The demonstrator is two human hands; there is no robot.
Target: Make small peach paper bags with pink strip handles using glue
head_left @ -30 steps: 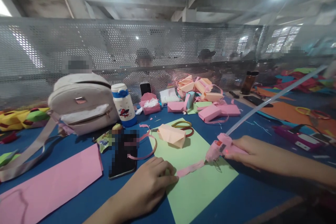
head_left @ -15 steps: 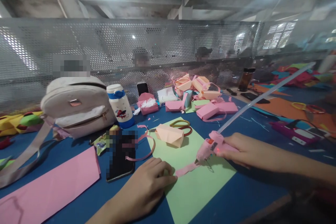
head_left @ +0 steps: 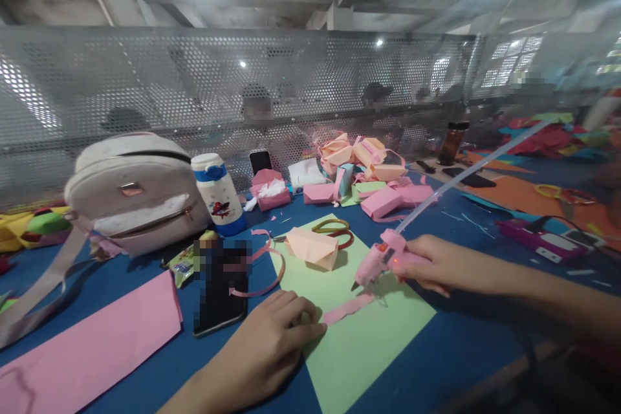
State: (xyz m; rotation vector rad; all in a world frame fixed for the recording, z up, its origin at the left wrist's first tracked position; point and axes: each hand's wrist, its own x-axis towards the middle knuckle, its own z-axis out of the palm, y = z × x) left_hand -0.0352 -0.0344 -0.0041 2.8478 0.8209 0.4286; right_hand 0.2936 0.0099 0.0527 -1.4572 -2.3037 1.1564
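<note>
My right hand (head_left: 427, 264) is closed round a pink glue gun (head_left: 378, 262), with a long clear glue stick (head_left: 466, 174) poking out of its back. The nozzle hangs just above a short pink paper strip (head_left: 348, 308), which lies on a light green sheet (head_left: 373, 349). My left hand (head_left: 281, 336) has its fingers curled, thumb and fingertip pinching the strip's left end. Beyond the strip, a folded peach paper box (head_left: 312, 247) rests on the green sheet, with scissors (head_left: 339, 233) behind it. A curled pink paper strip (head_left: 276, 275) lies to the left.
On the blue table (head_left: 466, 362) lie a phone (head_left: 220, 291), a snack packet (head_left: 184, 266) and folded pink paper (head_left: 97, 343). A white backpack (head_left: 136, 200) and a bottle (head_left: 219, 197) stand behind. Several paper bags (head_left: 369, 155) are heaped before a perforated metal screen (head_left: 301, 77).
The glue gun has moved slightly left and up in my right hand, its nozzle now lifted off the strip. My left hand keeps its hold on the strip's end.
</note>
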